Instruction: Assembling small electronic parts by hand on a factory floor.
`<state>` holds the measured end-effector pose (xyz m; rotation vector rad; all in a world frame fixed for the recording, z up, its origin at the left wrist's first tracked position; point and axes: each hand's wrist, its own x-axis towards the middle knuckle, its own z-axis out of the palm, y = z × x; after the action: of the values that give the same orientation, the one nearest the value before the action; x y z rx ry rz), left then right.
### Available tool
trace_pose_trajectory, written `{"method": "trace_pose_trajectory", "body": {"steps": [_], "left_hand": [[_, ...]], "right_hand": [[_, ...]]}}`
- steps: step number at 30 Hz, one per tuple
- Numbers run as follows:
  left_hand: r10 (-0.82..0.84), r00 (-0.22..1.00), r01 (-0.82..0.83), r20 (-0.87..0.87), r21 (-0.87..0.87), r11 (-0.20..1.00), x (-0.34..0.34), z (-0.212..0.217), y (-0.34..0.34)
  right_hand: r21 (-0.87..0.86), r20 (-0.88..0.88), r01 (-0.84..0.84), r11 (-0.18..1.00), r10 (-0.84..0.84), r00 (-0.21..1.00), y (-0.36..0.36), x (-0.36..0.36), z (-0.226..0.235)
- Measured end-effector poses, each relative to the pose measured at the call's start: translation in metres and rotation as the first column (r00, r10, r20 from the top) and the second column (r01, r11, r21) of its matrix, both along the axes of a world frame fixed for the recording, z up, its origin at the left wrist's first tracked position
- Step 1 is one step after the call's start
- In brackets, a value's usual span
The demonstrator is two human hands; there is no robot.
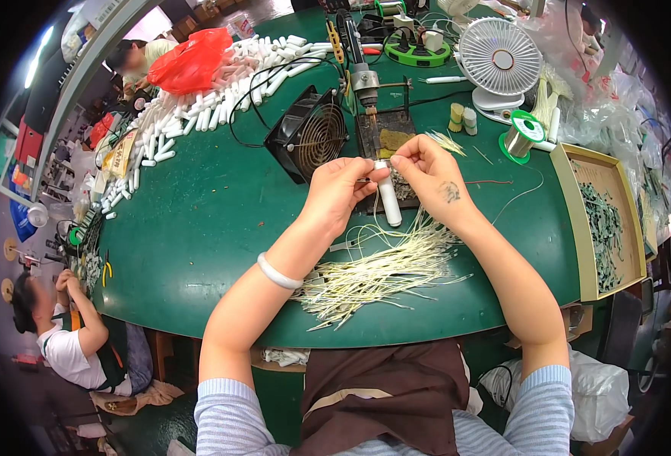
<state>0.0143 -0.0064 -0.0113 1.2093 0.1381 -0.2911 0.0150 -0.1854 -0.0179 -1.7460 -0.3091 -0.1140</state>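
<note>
In front of me a white plastic tube (389, 202) points toward me, its top end between my hands. My left hand (334, 191) is closed, its thumb and fingers around that top end. From the other side my right hand (431, 181) pinches thumb and forefinger together by the tube's end; whatever is in the pinch is too small to make out. Just beyond my fingertips, a soldering iron (366, 91) fixed in a stand points down toward me. Below the tube lies a loose heap of thin pale-yellow wires (381, 283).
A black fan (310, 133) stands left of the iron, beyond it a pile of white tubes (198, 114) with a red bag (191, 61). To the right are a white fan (500, 59), a solder wire spool (523, 137) and a box of small green parts (605, 228). Co-workers sit at left.
</note>
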Motion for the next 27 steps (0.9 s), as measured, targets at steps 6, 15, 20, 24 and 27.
{"method": "trace_pose_trajectory", "body": {"steps": [6,15,20,24,27], "left_hand": [[0.014,1.000,-0.014,0.015,0.003,1.000,-0.001,0.001,-0.002],[0.024,1.000,-0.024,0.017,0.001,1.000,-0.002,0.002,-0.003],[0.022,1.000,-0.022,0.006,0.001,1.000,-0.002,0.004,-0.004],[0.015,0.999,-0.017,-0.036,-0.065,0.998,-0.005,0.003,0.001],[0.017,0.997,-0.021,-0.070,-0.057,0.998,-0.006,0.001,0.004]], "right_hand": [[0.005,-0.010,0.010,1.000,-0.010,1.000,0.001,0.000,0.001],[0.007,0.000,0.012,1.000,-0.012,1.000,0.001,0.002,-0.002],[0.026,-0.010,0.005,1.000,-0.004,1.000,0.001,0.002,-0.003],[0.197,-0.172,-0.003,0.980,0.038,0.984,0.000,-0.005,0.012],[0.293,-0.247,-0.005,0.956,0.081,0.966,-0.003,-0.007,0.015]]}}
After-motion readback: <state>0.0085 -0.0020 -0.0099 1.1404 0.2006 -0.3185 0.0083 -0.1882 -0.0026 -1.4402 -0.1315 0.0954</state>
